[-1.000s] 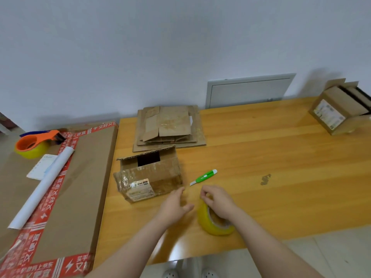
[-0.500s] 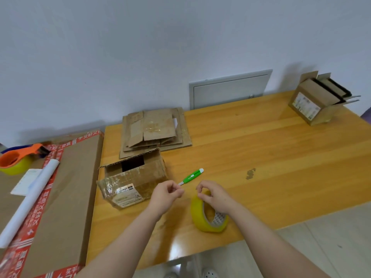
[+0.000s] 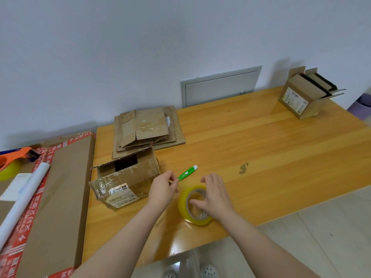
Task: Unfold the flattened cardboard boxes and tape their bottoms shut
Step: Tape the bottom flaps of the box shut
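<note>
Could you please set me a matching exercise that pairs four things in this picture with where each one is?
Things:
1. tape roll
2. cutter
3. flat boxes
4. paper roll

Places:
A. lying on the big carton at the left
B. stacked at the back edge of the table
C. held by the right hand
D. just past the fingertips of the left hand

Pairs: 1-C, 2-D, 3-B, 4-A
</note>
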